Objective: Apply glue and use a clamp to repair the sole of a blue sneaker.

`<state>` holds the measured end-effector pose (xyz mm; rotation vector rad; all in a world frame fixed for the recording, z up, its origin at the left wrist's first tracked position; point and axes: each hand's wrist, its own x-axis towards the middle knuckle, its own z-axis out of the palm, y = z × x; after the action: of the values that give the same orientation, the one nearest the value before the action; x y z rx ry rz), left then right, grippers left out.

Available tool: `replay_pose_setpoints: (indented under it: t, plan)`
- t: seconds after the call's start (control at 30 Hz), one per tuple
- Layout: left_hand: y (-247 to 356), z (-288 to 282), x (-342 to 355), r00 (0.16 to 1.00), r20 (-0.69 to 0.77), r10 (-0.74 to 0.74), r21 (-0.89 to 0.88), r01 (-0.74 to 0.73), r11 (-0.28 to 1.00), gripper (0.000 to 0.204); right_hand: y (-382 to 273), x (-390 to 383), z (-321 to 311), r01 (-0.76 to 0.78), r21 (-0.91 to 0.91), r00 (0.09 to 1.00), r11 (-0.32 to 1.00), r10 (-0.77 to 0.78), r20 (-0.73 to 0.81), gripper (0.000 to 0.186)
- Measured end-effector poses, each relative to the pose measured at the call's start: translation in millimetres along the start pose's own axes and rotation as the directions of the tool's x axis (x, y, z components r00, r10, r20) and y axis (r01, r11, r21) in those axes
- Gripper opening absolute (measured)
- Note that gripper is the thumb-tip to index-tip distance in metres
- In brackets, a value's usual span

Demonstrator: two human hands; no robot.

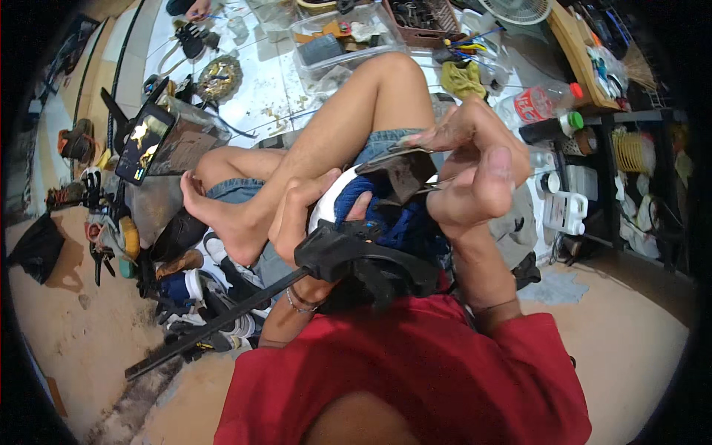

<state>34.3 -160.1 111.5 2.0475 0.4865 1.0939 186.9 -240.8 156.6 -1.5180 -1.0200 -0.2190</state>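
Note:
My left hand (297, 215) is wrapped round a navy-blue knitted shoe (354, 196) with a white sole, held over my lap. One fingertip shows against the blue fabric. A dark, shiny flap (400, 176) stands up from the shoe, beside my right hand (478, 167). My right fingers are curled together near this flap, and a thin metallic piece shows at them; its kind is not clear. A black bar clamp (356, 256) crosses in front of my red shirt and hides the lower part of the shoe. What it is fixed to is hidden.
A phone (145, 144) on a stand is at the left, above piled shoes (200, 289). Ahead are a clear plastic bin (345, 55), tools (467, 48) and a yellow-green cloth (461, 79). Bottles (538, 104), a white jug (567, 213) and a black shelf (630, 185) line the right.

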Motion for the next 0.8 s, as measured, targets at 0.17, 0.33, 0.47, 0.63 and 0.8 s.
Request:
replay_pose_setpoints:
  t: [0.17,0.33,0.47,0.63,0.8]
  plan:
    - [19,-10,4,0.996,0.059,0.069,0.050,-0.071,0.996,0.037,-8,-5,3,-0.061,0.018,0.993,0.998,0.062,-0.098,0.063]
    - [23,-10,-1,0.996,-0.003,0.093,-0.133,-0.093,0.987,0.043,-9,3,6,-0.118,0.084,0.983,0.989,0.128,-0.131,0.063]
    - [-7,0,-38,0.999,0.005,-0.054,-0.430,0.051,0.901,0.052,-18,7,11,-0.142,0.148,0.986,0.979,0.152,-0.062,0.065]
    - [-9,-2,-41,1.000,-0.020,0.008,-0.433,-0.016,0.901,0.050,-21,10,13,-0.274,0.300,0.959,0.914,0.283,0.013,0.069]
    - [1,-20,-31,0.994,0.044,0.104,-0.294,-0.087,0.952,0.050,-18,21,6,-0.447,0.293,0.894,0.845,0.411,0.179,0.075]
